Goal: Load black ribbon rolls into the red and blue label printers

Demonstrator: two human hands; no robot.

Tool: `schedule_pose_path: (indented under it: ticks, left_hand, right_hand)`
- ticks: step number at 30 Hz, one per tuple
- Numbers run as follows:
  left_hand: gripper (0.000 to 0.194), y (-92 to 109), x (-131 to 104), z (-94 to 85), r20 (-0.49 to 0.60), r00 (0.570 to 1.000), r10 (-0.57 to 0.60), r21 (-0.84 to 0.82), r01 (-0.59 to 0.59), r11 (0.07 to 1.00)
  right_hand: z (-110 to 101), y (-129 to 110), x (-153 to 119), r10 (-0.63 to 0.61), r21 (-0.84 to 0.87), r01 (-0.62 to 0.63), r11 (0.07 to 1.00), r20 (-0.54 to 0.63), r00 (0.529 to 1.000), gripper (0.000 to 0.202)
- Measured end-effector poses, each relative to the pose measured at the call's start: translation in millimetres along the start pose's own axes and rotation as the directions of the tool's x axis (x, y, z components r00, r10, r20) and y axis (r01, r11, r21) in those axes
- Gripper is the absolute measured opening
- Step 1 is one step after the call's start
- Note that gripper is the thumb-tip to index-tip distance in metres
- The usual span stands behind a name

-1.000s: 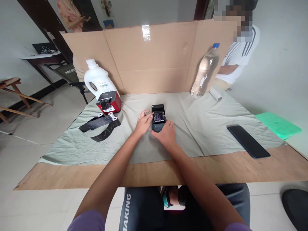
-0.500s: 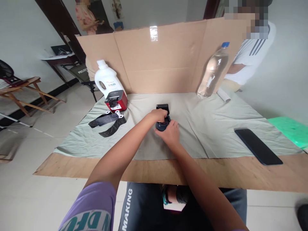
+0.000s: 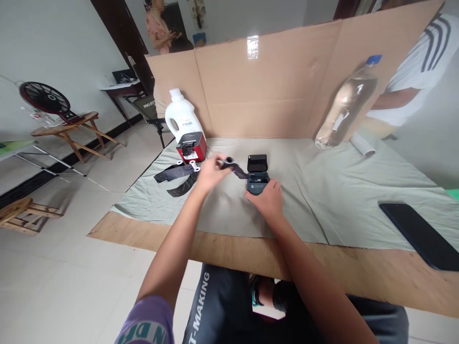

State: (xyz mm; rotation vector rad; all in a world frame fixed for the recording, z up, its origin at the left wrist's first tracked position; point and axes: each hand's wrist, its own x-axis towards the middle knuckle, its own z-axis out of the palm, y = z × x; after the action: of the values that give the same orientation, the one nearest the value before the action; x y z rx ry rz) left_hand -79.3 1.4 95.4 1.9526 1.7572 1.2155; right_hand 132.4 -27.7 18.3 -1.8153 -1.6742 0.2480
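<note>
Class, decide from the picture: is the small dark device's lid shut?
No, the lid stands open behind the dark device, which the right hand holds.

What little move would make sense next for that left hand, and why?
Probably draw the left hand a little leftward, while the right hand steadies the dark device. The black strip trailing from the roll in the left hand reaches the open device's edge, and I can't tell whether its end is free.

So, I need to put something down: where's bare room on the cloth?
The widest bare patch of cloth lies between the right hand and the phone, with the bottle behind it. Another lies between the open black box and the cardboard. Left is crowded: jug, red box and black strips.
</note>
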Motion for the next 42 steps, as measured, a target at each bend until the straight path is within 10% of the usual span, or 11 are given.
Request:
schedule_pose_path:
  ticks: [7,15,18,22,25,30,35,39,42]
  left_hand:
    - [0.042,-121.0,-57.9,-123.1,-0.549,0.724,-0.417,0.085,0.545,0.834]
    - [0.039,-160.0,-83.1,-111.5,-0.386,0.764,-0.517,0.299,0.634,0.713]
    - [0.052,-148.6,-86.8,-120.6,-0.372,0.794,-0.48,0.362,0.601,0.713]
    - [0.049,-106.7,-70.8,-115.1,-0.481,0.865,-0.143,0.533,0.418,0.736]
    - [0.045,-77.1,-37.8,-84.3,-0.167,0.976,-0.137,0.637,0.213,0.741]
    - [0.026,-71.0,15.4,-56.2,0.154,0.955,-0.255,0.643,0.099,0.759]
    - [0.027,-53.7,14.9,-51.2,0.092,0.988,-0.121,-0.03,0.125,0.992]
    - [0.051,-0.4,-13.9,-2.9,0.126,0.971,-0.202,-0.6,0.237,0.764]
    - [0.053,32.7,-33.3,40.9,0.155,0.954,-0.255,-0.784,0.276,0.556]
  right_hand:
    - [-0.6,-2.2,0.4,0.003,-0.014,-0.003,1.0,0.004,1.0,0.068]
    - [2.0,0.4,1.3,-0.013,-0.004,0.013,1.0,-0.01,1.0,0.07]
    - [0.5,-0.7,1.3,-0.011,-0.015,0.011,1.0,-0.002,1.0,0.069]
    - [-3.0,-3.4,0.8,-0.003,-0.026,0.003,1.0,0.012,1.0,0.07]
    - [-4.6,-4.0,0.9,0.005,-0.031,-0.004,1.0,0.031,1.0,0.073]
    - [-1.6,-1.0,0.1,0.02,0.016,-0.02,1.0,0.027,0.999,0.091]
    - [-20.5,-2.9,4.8,-0.145,0.205,0.17,0.964,-0.133,0.981,0.08]
    - [-63.7,-14.0,25.3,-0.384,0.463,0.348,0.815,-0.017,0.923,0.039]
    - [-92.0,-23.8,50.6,-0.554,0.514,0.38,0.769,0.24,0.797,0.022]
